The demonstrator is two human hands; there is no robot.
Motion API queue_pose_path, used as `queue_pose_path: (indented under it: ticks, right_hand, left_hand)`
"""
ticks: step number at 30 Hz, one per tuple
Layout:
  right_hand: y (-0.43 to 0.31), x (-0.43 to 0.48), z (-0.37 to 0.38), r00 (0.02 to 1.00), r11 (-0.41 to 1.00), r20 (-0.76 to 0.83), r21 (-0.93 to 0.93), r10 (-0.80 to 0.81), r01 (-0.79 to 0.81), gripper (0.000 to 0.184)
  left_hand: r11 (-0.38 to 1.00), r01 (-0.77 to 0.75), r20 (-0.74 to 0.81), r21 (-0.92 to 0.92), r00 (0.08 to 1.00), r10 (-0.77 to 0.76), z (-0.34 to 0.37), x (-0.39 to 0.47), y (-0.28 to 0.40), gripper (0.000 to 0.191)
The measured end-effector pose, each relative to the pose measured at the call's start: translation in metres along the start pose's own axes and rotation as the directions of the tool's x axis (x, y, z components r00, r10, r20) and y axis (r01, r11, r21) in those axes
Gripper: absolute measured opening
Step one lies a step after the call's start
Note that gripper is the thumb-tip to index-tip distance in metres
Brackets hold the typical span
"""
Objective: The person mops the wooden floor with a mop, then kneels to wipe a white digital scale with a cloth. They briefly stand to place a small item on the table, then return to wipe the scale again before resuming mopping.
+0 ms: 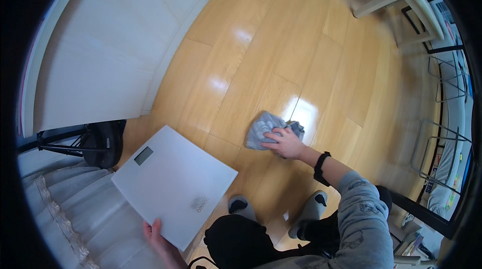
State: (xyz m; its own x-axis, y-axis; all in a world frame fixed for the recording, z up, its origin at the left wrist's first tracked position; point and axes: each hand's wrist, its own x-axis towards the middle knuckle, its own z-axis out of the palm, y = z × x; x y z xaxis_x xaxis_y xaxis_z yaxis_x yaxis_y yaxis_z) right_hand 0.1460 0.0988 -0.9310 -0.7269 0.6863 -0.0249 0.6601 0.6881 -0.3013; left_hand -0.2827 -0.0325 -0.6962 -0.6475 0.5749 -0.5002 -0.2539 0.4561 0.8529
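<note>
My left hand (154,231) grips the near corner of a white Omron bathroom scale (177,178), thumb on top and the other fingers hidden beneath. The scale's small grey display (143,155) lies towards its far left corner. Whether the scale rests on the floor or is lifted, I cannot tell. Farther right, my right hand (286,143) is pressed over a crumpled grey cloth (263,128) on the wooden floor (241,62). Its fingers are spread across the cloth, and a darker bunched part shows beyond the knuckles. A black band circles the right wrist.
A white panel (109,43) rises at upper left, with a dark round object on a black frame (101,144) below it. A pale ruffled fabric (83,208) hangs at lower left. White furniture legs (388,0) stand at upper right; wire racks (437,152) line the right side.
</note>
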Motion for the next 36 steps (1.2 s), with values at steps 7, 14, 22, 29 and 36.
queue_pose_path:
  ticks: [7,14,22,29,36]
  right_hand:
    - [0.019,0.042,0.010,0.746,0.777,-0.253,0.034,0.616,-0.629,0.052]
    - [-0.068,-0.010,0.035,0.927,0.931,-0.095,-0.019,0.362,-0.365,0.050]
    - [-0.066,-0.011,0.041,0.921,0.949,-0.260,-0.045,0.291,-0.313,0.047]
    - [-0.070,-0.013,0.038,0.924,0.933,-0.166,-0.044,0.346,-0.357,0.047]
    - [-0.068,-0.010,0.038,0.923,0.936,-0.185,-0.033,0.339,-0.350,0.045]
  left_hand:
    - [0.998,0.012,0.143,-0.056,0.990,-0.004,0.018,0.013,-0.009,0.038]
    - [0.967,0.102,0.508,-0.232,0.861,0.031,0.109,0.070,-0.025,0.035]
    - [0.944,0.160,0.554,-0.290,0.832,0.029,0.251,0.136,-0.071,0.036]
    - [0.955,0.186,0.659,-0.231,0.752,0.013,0.321,0.148,-0.115,0.031]
    - [0.984,0.152,0.795,-0.097,0.606,-0.015,0.399,0.135,-0.166,0.031]
